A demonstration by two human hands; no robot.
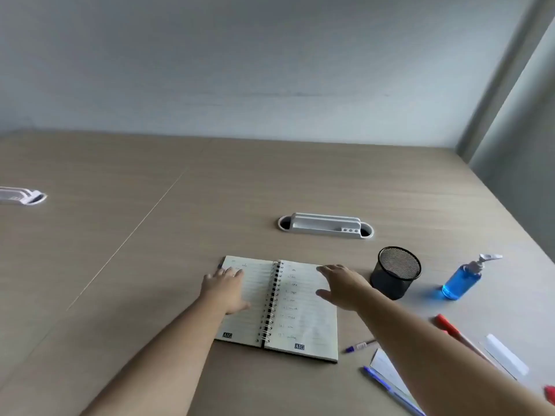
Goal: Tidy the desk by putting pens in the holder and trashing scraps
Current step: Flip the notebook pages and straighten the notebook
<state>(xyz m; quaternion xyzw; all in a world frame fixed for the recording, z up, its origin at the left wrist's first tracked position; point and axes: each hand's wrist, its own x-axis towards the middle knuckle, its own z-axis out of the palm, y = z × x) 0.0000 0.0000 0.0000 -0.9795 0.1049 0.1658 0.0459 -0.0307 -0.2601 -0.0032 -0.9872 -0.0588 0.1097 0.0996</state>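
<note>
An open spiral notebook (300, 319) lies in front of me on the wooden desk (210, 190). My left hand (226, 288) rests flat on its left page, fingers apart. My right hand (345, 285) hovers open over the right page, holding nothing. A black mesh pen holder (395, 273) stands empty just right of the notebook. Pens lie at the lower right: a short blue-capped pen (359, 346), a long blue pen (387, 387) and a red pen (450, 327). A white paper scrap (386, 367) lies partly under my right forearm, and a white strip (507, 354) lies further right.
A blue sanitiser bottle (464, 279) with a pump stands right of the holder. A white cable grommet (326, 225) sits behind the notebook, another grommet (22, 196) at far left. A red object (550, 393) shows at the right edge. A wall borders the desk's far side.
</note>
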